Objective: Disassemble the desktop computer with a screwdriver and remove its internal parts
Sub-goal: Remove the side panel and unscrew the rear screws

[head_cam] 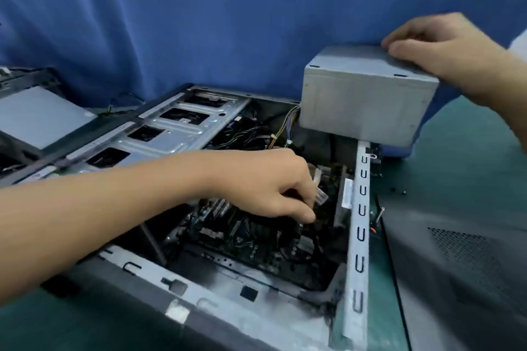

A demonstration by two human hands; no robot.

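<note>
We hold the power supply [366, 102] above the opened desktop computer [228, 285].

The computer lies flat on the green worktop [470, 157], open side up, its slotted rail running away from us and its near corner cut off. Over its far right corner, our right hand [445, 45] has its grip clamped on the tilted supply. Our left hand [273, 185] reaches inside; we cannot tell its grip through the blur.

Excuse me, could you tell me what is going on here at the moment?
A person is stripping an open desktop case. The right hand grips the grey power supply, lifted at the case's far corner with its wires trailing inside. The left hand reaches over the motherboard, pinching what looks like a cable connector.
</note>
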